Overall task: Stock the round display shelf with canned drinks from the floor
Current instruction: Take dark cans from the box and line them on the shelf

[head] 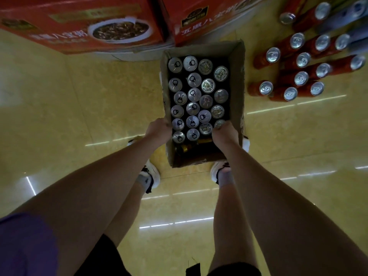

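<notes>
Your left hand curls over the left wall of the box, gripping its edge. Your right hand reaches inside near the box's right wall, fingers bent down around a can top; how firmly it grips, you cannot tell. The box sits on the floor between your shoes, packed with upright cans. Right of the box stand red cans in rows. Beyond the box lie red cartons.
</notes>
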The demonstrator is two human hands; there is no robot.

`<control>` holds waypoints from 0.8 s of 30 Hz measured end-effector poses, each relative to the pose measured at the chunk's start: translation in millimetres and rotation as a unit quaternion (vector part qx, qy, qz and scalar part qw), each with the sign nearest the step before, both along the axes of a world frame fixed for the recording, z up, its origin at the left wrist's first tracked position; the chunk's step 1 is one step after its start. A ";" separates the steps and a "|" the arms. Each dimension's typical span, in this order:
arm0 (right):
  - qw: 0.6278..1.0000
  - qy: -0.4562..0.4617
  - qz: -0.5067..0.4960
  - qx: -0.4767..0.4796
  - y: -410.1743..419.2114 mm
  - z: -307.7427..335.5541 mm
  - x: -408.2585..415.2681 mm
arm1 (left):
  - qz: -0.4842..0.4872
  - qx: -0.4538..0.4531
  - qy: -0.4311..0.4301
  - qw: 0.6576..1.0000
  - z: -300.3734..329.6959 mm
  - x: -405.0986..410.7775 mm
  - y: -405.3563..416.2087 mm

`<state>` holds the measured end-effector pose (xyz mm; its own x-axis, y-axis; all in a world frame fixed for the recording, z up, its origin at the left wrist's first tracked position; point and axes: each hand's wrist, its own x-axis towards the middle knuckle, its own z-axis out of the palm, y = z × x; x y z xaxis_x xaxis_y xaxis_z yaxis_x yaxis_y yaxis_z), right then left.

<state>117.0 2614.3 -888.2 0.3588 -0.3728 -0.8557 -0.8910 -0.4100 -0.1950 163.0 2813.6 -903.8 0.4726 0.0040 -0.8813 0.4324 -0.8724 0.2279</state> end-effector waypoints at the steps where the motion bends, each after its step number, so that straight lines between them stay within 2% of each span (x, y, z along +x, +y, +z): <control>1: 1.000 -0.004 -0.006 0.005 4.3 2.7 -3.1 | 0.007 -0.011 -0.004 1.000 3.6 -2.3 -0.7; 5: 1.000 -0.012 0.006 0.014 15.1 4.2 -17.7 | 0.022 -0.057 -0.002 0.998 9.3 -12.1 -8.1; 10: 0.998 -0.017 0.053 0.033 19.8 -13.3 -31.8 | -0.005 -0.083 -0.019 0.996 -6.1 -27.8 -19.9; 14: 0.994 -0.008 0.096 0.045 23.1 -51.7 -36.4 | -0.051 -0.070 -0.063 0.994 -32.8 -43.1 -22.8; 17: 0.992 -0.009 0.119 0.047 28.0 -82.5 -38.1 | -0.133 -0.056 -0.097 0.985 -57.9 -57.0 -24.2; 20: 0.987 -0.017 0.150 0.045 32.1 -109.4 -37.9 | -0.191 -0.026 -0.066 0.979 -83.7 -74.7 -33.9; 22: 0.983 -0.019 0.176 0.049 35.5 -125.1 -39.2 | -0.178 0.004 -0.051 0.983 -98.0 -82.4 -40.3; 24: 0.979 -0.033 0.195 0.050 39.4 -136.0 -42.5 | -0.134 0.006 -0.086 0.987 -109.8 -85.3 -43.0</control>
<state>74.6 2653.7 -1024.1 0.5128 -0.1126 -0.8511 -0.6548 -0.6924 -0.3030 77.7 2770.7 -1013.6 0.6004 -0.1316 -0.7888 0.1407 -0.9536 0.2661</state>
